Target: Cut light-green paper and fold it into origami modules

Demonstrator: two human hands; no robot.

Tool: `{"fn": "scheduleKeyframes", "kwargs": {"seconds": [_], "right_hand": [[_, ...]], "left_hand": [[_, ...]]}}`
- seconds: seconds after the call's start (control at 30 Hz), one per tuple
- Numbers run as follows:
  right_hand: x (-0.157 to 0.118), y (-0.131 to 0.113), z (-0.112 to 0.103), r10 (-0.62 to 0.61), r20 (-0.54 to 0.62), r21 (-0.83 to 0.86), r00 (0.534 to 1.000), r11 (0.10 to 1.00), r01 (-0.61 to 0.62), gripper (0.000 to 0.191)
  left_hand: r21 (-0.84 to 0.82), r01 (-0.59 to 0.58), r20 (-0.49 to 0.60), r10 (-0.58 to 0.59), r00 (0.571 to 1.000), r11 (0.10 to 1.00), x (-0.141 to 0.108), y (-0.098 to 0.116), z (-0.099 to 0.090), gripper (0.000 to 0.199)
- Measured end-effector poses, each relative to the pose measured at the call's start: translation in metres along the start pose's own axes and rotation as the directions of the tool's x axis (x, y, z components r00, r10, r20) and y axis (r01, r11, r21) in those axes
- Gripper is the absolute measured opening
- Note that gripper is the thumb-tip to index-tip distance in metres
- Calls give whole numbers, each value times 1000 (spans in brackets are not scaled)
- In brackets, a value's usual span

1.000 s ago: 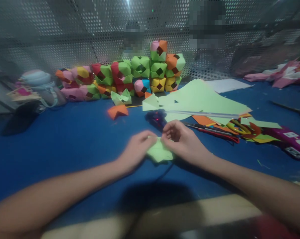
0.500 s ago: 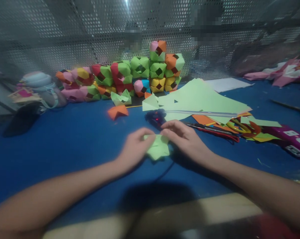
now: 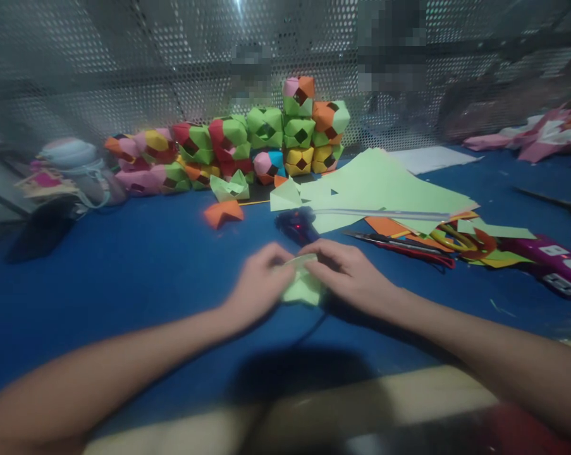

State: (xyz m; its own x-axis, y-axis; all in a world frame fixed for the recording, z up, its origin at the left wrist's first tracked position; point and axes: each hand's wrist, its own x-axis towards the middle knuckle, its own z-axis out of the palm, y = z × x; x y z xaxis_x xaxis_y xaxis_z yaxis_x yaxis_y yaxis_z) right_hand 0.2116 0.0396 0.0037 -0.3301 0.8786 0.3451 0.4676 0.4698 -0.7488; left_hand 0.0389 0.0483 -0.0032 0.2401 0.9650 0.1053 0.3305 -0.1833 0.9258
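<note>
A pale green folded paper piece (image 3: 303,289) is between my two hands, low over the blue table. My left hand (image 3: 261,278) pinches its left side, thumb in front and fingers behind. From the right, my right hand (image 3: 349,270) grips the upper right part, its thumb pressed on the paper. The fingers cover much of the upper edge. Just beyond my hands lies a dark glue gun (image 3: 295,222) with a small red light. Left of it are a folded orange paper piece (image 3: 223,215) and a folded green one (image 3: 229,187).
Stacked paper cubes (image 3: 265,127) line the back before a perforated metal screen (image 3: 181,69). Green paper sheets (image 3: 375,183) lie right of centre, with scissors (image 3: 394,240) in front. A purple object (image 3: 553,259) lies farther right; a phone (image 3: 43,230) leans at left.
My right hand has come down and inward onto the green paper piece, and its thumb now presses there. The paper's upper edge looks raised. My left hand stays nearly in place.
</note>
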Motion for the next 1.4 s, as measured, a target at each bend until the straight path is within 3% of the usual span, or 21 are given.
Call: {"fn": "scheduleKeyframes", "kwargs": {"seconds": [0.13,0.37,0.5,0.6,0.87,1.03,1.23,1.4], "right_hand": [[1,0,2,85,-31,-20,996,996,-85,15],[1,7,4,-90,-82,-87,993,993,82,15],[1,3,5,-10,-68,-56,998,998,6,15],[2,4,6,1,-73,-79,997,997,-7,12],[2,16,8,-134,-74,-150,988,981,122,16],[2,12,7,-75,-67,-64,995,995,71,14],[2,11,6,-188,-105,-119,976,977,176,17],[3,6,-9,-93,-145,-186,985,980,65,23]], "left_hand": [[-121,41,-38,-45,998,992,1,-1,1,10],[-160,114,73,-103,992,980,1,2,3,16],[-142,84,-42,-91,995,986,3,-1,3,10],[-156,94,-68,-106,992,983,3,-4,4,8],[-154,94,47,-88,995,984,1,-2,5,21],[-107,83,49,-78,996,991,2,-3,3,20],[-88,31,64,-25,998,996,3,-6,3,21],[-126,63,-10,-65,998,990,8,-8,-1,23]]}}
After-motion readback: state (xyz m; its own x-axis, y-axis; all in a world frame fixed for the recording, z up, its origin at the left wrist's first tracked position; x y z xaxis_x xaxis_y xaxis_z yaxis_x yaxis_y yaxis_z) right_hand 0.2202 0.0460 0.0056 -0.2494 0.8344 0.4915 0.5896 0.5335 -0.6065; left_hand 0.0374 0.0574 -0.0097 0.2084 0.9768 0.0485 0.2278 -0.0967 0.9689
